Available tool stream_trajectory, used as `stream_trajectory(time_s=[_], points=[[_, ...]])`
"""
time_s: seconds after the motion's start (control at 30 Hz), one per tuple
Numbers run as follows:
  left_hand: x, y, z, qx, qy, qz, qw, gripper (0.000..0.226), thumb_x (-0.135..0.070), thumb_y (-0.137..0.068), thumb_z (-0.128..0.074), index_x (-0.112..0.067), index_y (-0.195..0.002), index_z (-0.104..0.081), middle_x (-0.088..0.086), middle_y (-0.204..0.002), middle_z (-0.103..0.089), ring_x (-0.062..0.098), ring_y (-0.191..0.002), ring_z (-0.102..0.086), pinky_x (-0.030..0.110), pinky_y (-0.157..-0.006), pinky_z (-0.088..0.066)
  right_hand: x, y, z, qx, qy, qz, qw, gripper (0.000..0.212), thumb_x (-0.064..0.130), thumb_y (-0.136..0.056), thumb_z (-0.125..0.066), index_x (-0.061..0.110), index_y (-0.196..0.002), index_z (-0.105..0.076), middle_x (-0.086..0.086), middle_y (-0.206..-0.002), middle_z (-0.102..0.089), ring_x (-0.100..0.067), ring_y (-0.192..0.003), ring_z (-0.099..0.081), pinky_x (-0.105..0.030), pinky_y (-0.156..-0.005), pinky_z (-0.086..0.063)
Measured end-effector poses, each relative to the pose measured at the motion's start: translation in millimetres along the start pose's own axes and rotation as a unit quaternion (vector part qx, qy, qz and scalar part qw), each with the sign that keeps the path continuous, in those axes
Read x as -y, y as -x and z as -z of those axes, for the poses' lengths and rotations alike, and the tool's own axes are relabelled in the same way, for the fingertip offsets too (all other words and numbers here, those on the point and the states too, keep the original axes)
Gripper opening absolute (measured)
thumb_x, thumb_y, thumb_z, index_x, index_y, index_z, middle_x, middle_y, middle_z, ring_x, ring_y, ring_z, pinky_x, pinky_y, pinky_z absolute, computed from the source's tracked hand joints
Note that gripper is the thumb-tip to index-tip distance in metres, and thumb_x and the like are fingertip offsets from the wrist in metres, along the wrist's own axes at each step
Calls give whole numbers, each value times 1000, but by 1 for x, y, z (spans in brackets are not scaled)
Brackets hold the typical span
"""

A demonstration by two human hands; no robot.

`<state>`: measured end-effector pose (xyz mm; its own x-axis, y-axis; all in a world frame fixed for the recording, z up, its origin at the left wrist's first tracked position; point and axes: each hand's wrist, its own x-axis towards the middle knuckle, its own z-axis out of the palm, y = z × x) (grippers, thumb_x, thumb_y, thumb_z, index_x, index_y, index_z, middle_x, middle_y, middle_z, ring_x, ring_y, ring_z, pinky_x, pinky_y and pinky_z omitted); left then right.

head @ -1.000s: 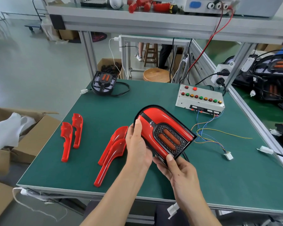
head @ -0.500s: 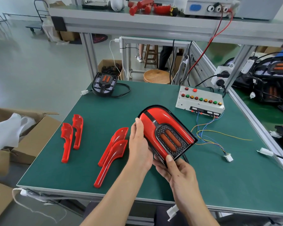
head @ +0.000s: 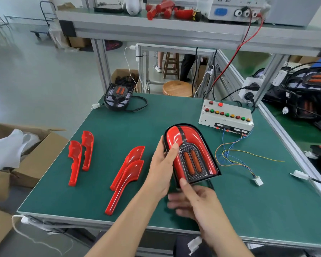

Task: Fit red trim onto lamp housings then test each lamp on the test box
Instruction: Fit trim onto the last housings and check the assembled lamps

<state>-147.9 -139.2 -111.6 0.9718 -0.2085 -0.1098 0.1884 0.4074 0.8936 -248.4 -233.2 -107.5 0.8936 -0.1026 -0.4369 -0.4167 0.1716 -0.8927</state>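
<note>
Trim-fitting step appears complete on the lamp, held above the mat — left hand gripping its left edge, right hand pinching its near end, fingers blurred — so next its connector, unseen here, must reach the test box.

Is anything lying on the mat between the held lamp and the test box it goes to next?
No solid object. The lamp, held by the left hand and right hand, has bare green mat up to the test box. Only the box's loose coloured wires trail to the lamp's right.
</note>
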Motion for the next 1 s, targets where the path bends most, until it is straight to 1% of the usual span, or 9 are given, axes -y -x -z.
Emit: stream_trajectory(time_s=[0.1, 0.2, 0.3, 0.4, 0.5, 0.6, 0.8, 0.9, 1.0], points=[[-13, -7, 5, 37, -32, 37, 998, 33, -28, -105, -57, -31, -138, -59, -2, -125, -73, 18, -118, -68, 34, -93, -59, 17, 17, 11, 104, 143, -26, 984, 38, 43, -97, -65, 6, -89, -70, -14, -70, -75, -20, -52, -67, -23, -45, -46], [-25, -10, 12, 83, -89, 71, 990, 43, -24, -106, -55, -31, -148, -50, -2, -130, -71, 18, -120, -68, 42, -104, -53, 43, 26, 23, 124, 154, 69, 978, 36, 52, -85, -69, 17, -78, -75, -10, -60, -69, -14, -42, -56, -21, -41, -38], [-36, -9, 14, 128, -138, 100, 977, 50, -23, -105, -55, -32, -153, -44, 2, -133, -69, 23, -118, -69, 48, -106, -52, 74, 6, 40, -14, 92, 242, 966, 26, 43, -88, -68, 20, -80, -77, -5, -63, -67, -11, -49, -54, -19, -47, -41], [-43, -9, 15, 189, -181, 120, 958, 49, -25, -104, -58, -35, -151, -47, 2, -133, -69, 24, -118, -69, 48, -104, -53, 99, -37, 54, -171, 212, 337, 901, 9, 33, -96, -67, 31, -92, -76, 8, -93, -70, -3, -81, -63, -16, -73, -45], [-50, -12, 14, 243, -211, 120, 939, 46, -23, -104, -58, -33, -148, -51, 2, -133, -69, 26, -120, -67, 46, -105, -53, 114, -74, 61, -106, 338, 241, 904, 27, 51, -96, -60, 31, -109, -73, 12, -110, -69, -6, -104, -65, -21, -90, -47], [-56, -17, 15, 278, -243, 107, 923, 46, -25, -102, -62, -33, -147, -53, 0, -129, -71, 22, -114, -71, 33, -93, -59, 114, -84, 62, 24, 348, 82, 933, 57, 72, -93, -49, 24, -94, -79, 6, -89, -79, -14, -86, -76, -33, -85, -56], [-57, -32, 23, 161, -366, 20, 916, 41, -55, -84, -78, -31, -116, -72, -6, -94, -77, 8, -86, -74, 29, -85, -56, 95, -82, 66, -39, 237, 90, 967, 67, 66, -92, -57, 1, -81, -72, -16, -80, -77, -24, -68, -74, -43, -86, -59], [-52, -25, 29, 43, -342, -20, 939, 58, -80, -73, -62, -29, -96, -77, -10, -95, -78, 8, -95, -72, 30, -90, -52, 90, -75, 68, -74, 167, 84, 979, 63, 61, -95, -57, 3, -78, -74, -17, -82, -77, -25, -67, -73, -38, -76, -61], [-38, -12, 34, -24, -231, 26, 972, 54, -78, -81, -49, -35, -100, -77, -10, -105, -78, 15, -111, -69, 45, -107, -47, 85, -69, 68, -115, 87, 89, 985, 55, 60, -94, -60, 9, -76, -72, -17, -81, -76, -26, -65, -72, -33, -63, -62]])
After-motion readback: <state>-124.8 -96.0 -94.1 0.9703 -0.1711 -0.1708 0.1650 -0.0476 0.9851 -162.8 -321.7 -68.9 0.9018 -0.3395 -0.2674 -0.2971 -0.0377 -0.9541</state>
